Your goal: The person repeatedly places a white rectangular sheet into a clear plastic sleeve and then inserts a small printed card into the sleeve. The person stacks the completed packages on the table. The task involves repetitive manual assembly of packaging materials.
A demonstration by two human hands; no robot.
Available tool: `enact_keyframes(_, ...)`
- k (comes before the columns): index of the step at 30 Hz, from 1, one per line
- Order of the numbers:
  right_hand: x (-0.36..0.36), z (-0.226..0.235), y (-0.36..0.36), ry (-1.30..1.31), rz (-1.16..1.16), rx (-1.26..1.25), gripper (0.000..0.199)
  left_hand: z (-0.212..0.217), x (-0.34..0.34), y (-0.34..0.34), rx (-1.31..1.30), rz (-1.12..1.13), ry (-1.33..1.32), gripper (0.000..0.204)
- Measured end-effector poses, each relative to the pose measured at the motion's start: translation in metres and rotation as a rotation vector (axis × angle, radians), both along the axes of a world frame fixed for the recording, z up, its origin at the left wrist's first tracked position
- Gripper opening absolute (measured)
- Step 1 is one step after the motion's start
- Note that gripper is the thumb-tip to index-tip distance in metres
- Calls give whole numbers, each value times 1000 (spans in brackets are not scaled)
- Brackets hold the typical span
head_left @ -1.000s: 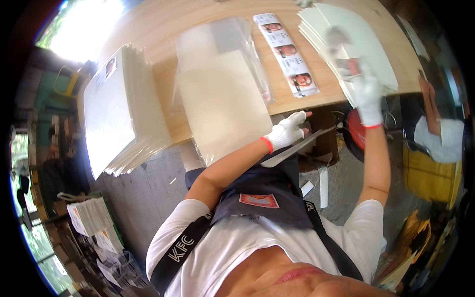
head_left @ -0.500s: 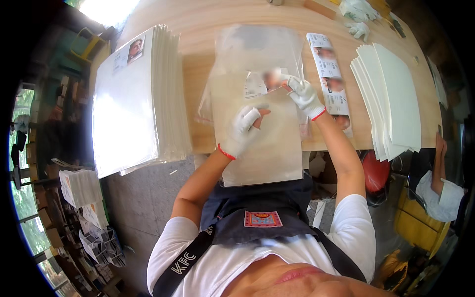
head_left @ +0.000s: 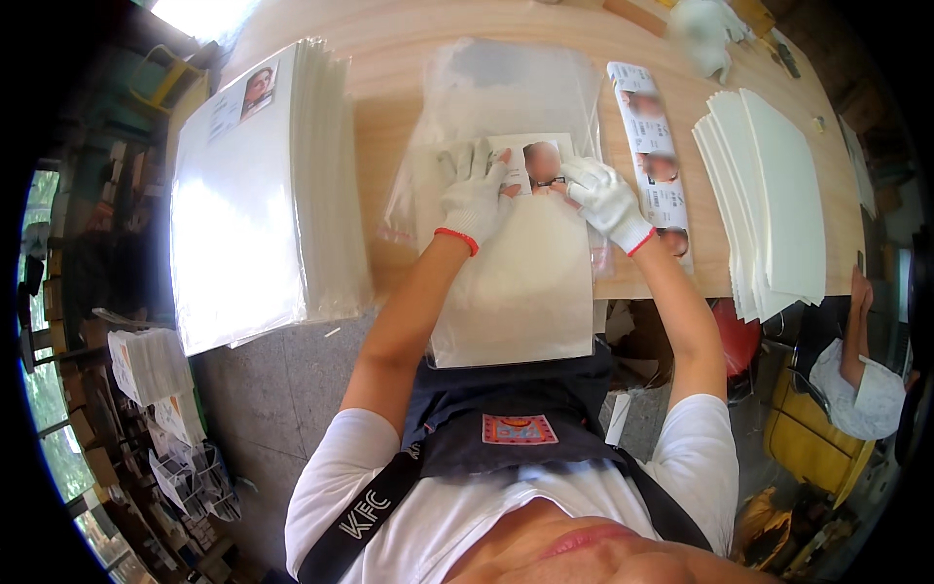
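Note:
A cream rectangular board [head_left: 520, 277] lies in front of me, its near end over the table edge. On its upper part is a printed label [head_left: 542, 164] with a portrait photo, partly covered by my hands. My left hand [head_left: 474, 190], in a white glove with bare thumb and fingertip, rests flat on the board and the label's left part, fingers stretched out. My right hand [head_left: 605, 198], gloved alike, has its fingers bent and closed at the label's right edge. Clear plastic bags [head_left: 511, 88] lie under and beyond the board.
A tall stack of bagged boards [head_left: 238, 209] stands on the left. A strip of printed labels [head_left: 647, 156] lies right of the board, with fanned cream boards [head_left: 769, 200] farther right. White gloves [head_left: 702, 34] lie at the back right. Another person's arm [head_left: 856, 331] shows at far right.
My left hand has moved up and flattened onto the board and label. The label, tilted in my right hand before, now lies against the board. My right hand has come down slightly.

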State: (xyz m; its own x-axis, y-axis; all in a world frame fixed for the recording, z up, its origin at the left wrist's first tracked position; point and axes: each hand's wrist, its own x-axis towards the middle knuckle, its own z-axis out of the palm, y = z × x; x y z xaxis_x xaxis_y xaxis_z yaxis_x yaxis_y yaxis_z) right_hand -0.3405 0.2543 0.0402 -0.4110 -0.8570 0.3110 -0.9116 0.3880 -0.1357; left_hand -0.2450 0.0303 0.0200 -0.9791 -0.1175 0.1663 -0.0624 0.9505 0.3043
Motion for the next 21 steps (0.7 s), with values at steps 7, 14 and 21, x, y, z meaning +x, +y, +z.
enact_keyframes(7,77,47,56,-33,-210,-68,21,55,40,4,394,47,-68,56)
enact_keyframes(14,196,21,116,-437,-568,144,36,29,233,18,271,250,308,48)
enact_keyframes(21,236,-20,95,-1556,-711,-525,26,43,260,12,854,223,205,32)
